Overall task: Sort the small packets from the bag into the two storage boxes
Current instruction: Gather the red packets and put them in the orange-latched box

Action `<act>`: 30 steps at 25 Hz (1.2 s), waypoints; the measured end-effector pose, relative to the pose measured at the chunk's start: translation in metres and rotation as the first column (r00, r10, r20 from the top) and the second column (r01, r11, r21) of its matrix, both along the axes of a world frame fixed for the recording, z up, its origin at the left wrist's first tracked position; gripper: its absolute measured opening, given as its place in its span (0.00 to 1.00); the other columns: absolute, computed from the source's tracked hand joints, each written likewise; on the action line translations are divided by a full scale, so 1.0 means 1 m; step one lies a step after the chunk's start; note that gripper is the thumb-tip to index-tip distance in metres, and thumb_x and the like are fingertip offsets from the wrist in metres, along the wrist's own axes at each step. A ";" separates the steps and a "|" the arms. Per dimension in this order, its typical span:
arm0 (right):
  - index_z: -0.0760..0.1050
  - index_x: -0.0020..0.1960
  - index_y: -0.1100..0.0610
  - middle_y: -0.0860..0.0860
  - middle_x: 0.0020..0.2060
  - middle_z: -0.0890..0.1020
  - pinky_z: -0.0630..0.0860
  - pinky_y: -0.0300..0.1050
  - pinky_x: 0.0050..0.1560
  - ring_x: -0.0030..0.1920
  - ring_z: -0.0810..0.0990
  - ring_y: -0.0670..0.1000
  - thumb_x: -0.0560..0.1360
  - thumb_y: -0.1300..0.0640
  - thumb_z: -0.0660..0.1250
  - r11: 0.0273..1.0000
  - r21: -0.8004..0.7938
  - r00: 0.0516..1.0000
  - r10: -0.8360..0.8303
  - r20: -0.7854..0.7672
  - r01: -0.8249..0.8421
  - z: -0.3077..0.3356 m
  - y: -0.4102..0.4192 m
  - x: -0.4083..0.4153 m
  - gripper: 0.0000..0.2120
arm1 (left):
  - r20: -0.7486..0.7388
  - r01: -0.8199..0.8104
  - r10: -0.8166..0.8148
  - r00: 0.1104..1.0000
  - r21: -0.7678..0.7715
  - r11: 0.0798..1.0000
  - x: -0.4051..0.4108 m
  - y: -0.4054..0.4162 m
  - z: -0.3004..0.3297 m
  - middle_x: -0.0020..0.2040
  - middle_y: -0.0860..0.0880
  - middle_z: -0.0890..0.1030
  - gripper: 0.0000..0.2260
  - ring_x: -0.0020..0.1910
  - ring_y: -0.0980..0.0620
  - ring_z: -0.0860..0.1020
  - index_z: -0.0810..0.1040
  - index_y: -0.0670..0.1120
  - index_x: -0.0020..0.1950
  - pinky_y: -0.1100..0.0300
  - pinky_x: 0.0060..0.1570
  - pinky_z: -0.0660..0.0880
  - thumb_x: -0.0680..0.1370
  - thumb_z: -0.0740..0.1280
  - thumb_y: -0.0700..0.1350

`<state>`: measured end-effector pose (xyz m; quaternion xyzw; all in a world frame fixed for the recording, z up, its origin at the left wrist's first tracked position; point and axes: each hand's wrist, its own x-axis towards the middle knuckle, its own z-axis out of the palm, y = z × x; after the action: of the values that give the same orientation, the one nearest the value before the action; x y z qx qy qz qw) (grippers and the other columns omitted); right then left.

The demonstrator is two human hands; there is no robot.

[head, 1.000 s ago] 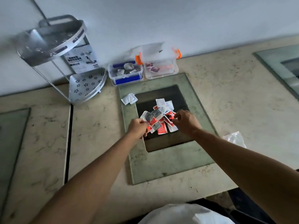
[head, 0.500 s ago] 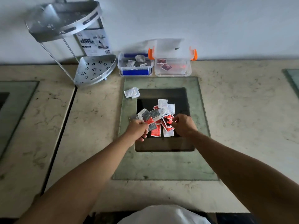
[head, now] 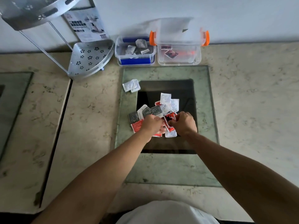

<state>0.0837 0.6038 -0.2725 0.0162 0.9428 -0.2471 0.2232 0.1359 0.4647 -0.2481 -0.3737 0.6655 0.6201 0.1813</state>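
A pile of small packets (head: 163, 107), red, grey and white, lies on the dark glass panel (head: 178, 88). My left hand (head: 151, 125) rests on the pile's left side with fingers curled over red and grey packets. My right hand (head: 183, 122) pinches a red packet (head: 169, 117) at the pile's right. At the wall stand two clear storage boxes: the blue-handled box (head: 135, 52) holds grey and white packets, the orange-latched box (head: 178, 52) holds red ones.
A loose white packet (head: 131, 85) lies on the green frame left of the pile. A metal corner shelf (head: 90, 59) with its printed card stands at the back left. A dark seam (head: 55, 135) splits the marble counter on the left.
The camera has tipped toward the wall and the plastic bag at the right has left the view. Both hands have closed in on the pile, and the right hand now pinches a red packet.
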 end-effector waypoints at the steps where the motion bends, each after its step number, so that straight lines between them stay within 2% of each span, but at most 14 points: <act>1: 0.78 0.49 0.57 0.53 0.47 0.80 0.79 0.51 0.46 0.46 0.81 0.54 0.70 0.47 0.76 1.000 -0.027 1.000 -0.002 0.012 0.002 -0.002 0.001 -0.004 0.16 | 0.000 0.011 -0.011 1.000 -0.009 1.000 -0.004 0.000 -0.002 0.42 0.39 0.83 0.09 0.44 0.41 0.84 0.78 0.40 0.43 0.47 0.48 0.84 0.81 0.62 0.37; 5: 0.81 0.42 0.55 0.47 0.35 0.84 0.74 0.38 0.32 0.35 0.81 0.45 0.70 0.49 0.77 0.947 -0.295 0.987 -0.088 0.131 0.123 0.006 0.011 -0.008 0.10 | 0.031 0.047 -0.047 0.998 -0.011 0.999 -0.016 0.001 -0.011 0.44 0.36 0.85 0.11 0.41 0.40 0.86 0.80 0.34 0.49 0.44 0.48 0.84 0.79 0.69 0.43; 7: 0.83 0.42 0.55 0.46 0.31 0.84 0.74 0.35 0.28 0.29 0.79 0.42 0.71 0.49 0.77 0.888 -0.429 0.977 -0.091 0.192 0.167 0.013 0.018 -0.004 0.10 | 0.029 0.041 -0.041 0.999 0.006 0.999 -0.017 0.005 -0.009 0.41 0.38 0.86 0.15 0.36 0.43 0.85 0.81 0.36 0.49 0.44 0.44 0.84 0.76 0.74 0.48; 9: 0.85 0.44 0.56 0.46 0.28 0.84 0.73 0.36 0.27 0.25 0.76 0.44 0.73 0.53 0.75 0.848 -0.504 0.963 -0.025 0.269 0.163 0.017 0.020 0.000 0.05 | 0.013 0.030 -0.031 0.999 0.068 0.997 -0.015 0.008 -0.008 0.46 0.39 0.86 0.16 0.41 0.44 0.86 0.80 0.37 0.54 0.43 0.44 0.84 0.75 0.76 0.48; 11: 0.85 0.46 0.53 0.46 0.34 0.85 0.73 0.39 0.33 0.29 0.78 0.44 0.74 0.56 0.73 0.887 -0.449 0.979 -0.018 0.205 0.111 0.013 0.020 -0.002 0.03 | 0.004 -0.007 0.007 1.000 0.136 0.991 -0.011 0.007 -0.009 0.51 0.36 0.85 0.15 0.46 0.41 0.86 0.79 0.34 0.57 0.44 0.45 0.84 0.76 0.74 0.42; 13: 0.82 0.53 0.51 0.48 0.45 0.83 0.72 0.37 0.39 0.39 0.80 0.45 0.74 0.56 0.72 0.951 -0.298 0.996 -0.072 0.051 0.084 0.007 0.019 -0.006 0.08 | 0.016 -0.064 0.063 0.998 0.170 0.983 -0.005 0.003 -0.011 0.53 0.36 0.85 0.11 0.47 0.42 0.86 0.78 0.33 0.57 0.48 0.40 0.84 0.77 0.71 0.37; 15: 0.77 0.59 0.51 0.50 0.52 0.78 0.73 0.40 0.44 0.46 0.79 0.49 0.73 0.54 0.72 0.980 -0.190 0.999 -0.052 -0.009 0.050 0.004 0.019 -0.007 0.15 | 0.031 -0.050 0.046 0.998 0.150 0.987 0.001 0.000 -0.010 0.52 0.38 0.85 0.08 0.47 0.43 0.86 0.78 0.36 0.55 0.49 0.39 0.84 0.77 0.70 0.36; 17: 0.75 0.62 0.51 0.51 0.55 0.74 0.78 0.47 0.47 0.48 0.79 0.51 0.73 0.50 0.73 0.993 -0.116 1.000 0.021 0.011 -0.020 0.002 0.017 -0.003 0.20 | 0.027 -0.002 -0.001 1.000 0.118 0.993 0.004 -0.003 -0.011 0.50 0.38 0.84 0.05 0.48 0.41 0.85 0.76 0.41 0.46 0.45 0.44 0.84 0.75 0.71 0.37; 19: 0.75 0.61 0.53 0.52 0.56 0.72 0.81 0.53 0.49 0.48 0.80 0.53 0.72 0.49 0.74 0.997 -0.072 0.999 0.033 0.010 -0.032 0.004 0.016 0.001 0.20 | 0.019 0.007 -0.009 1.000 0.117 0.993 0.002 -0.003 -0.009 0.45 0.38 0.83 0.10 0.45 0.41 0.84 0.70 0.43 0.38 0.48 0.43 0.82 0.73 0.70 0.34; 22: 0.75 0.55 0.55 0.51 0.52 0.73 0.79 0.48 0.44 0.46 0.78 0.52 0.70 0.52 0.76 0.994 -0.101 0.999 -0.048 0.000 0.047 0.005 0.022 0.000 0.17 | -0.006 0.032 -0.032 0.999 0.098 0.995 -0.001 0.003 -0.005 0.38 0.36 0.80 0.07 0.37 0.40 0.83 0.71 0.41 0.34 0.49 0.41 0.77 0.69 0.66 0.32; 24: 0.75 0.52 0.55 0.48 0.46 0.78 0.72 0.41 0.37 0.43 0.77 0.49 0.71 0.54 0.76 0.978 -0.179 0.994 -0.105 0.031 0.109 0.004 0.030 -0.002 0.14 | -0.015 0.004 -0.001 1.000 0.181 0.983 -0.002 0.006 -0.004 0.32 0.37 0.76 0.06 0.29 0.42 0.80 0.71 0.40 0.33 0.49 0.38 0.76 0.69 0.66 0.34; 26: 0.77 0.50 0.53 0.47 0.42 0.81 0.73 0.40 0.34 0.39 0.79 0.48 0.71 0.55 0.77 0.928 -0.316 0.978 -0.167 0.126 0.199 0.004 0.038 -0.004 0.12 | -0.007 -0.026 0.030 1.000 0.292 0.956 -0.004 0.010 -0.001 0.27 0.42 0.70 0.10 0.23 0.47 0.71 0.72 0.42 0.35 0.55 0.31 0.70 0.74 0.68 0.42; 28: 0.79 0.50 0.54 0.50 0.41 0.84 0.75 0.42 0.33 0.34 0.78 0.49 0.71 0.58 0.77 0.813 -0.500 0.949 -0.199 0.247 0.300 0.009 0.044 -0.006 0.11 | 0.040 -0.044 0.031 0.999 0.398 0.916 -0.005 0.012 0.003 0.27 0.46 0.69 0.14 0.24 0.50 0.65 0.73 0.45 0.37 0.57 0.29 0.63 0.76 0.68 0.52; 30: 0.80 0.51 0.56 0.55 0.40 0.85 0.75 0.43 0.33 0.34 0.77 0.52 0.72 0.61 0.76 0.717 -0.622 0.933 -0.116 0.340 0.316 0.017 0.046 -0.006 0.09 | 0.052 0.004 -0.033 0.998 0.470 0.882 -0.006 0.013 0.006 0.30 0.46 0.73 0.15 0.26 0.50 0.64 0.74 0.47 0.40 0.58 0.29 0.61 0.75 0.70 0.57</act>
<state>0.0780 0.6493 -0.2557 0.0809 0.7420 -0.5874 0.3128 0.1300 0.4774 -0.2422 -0.3303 0.4934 0.7499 0.2917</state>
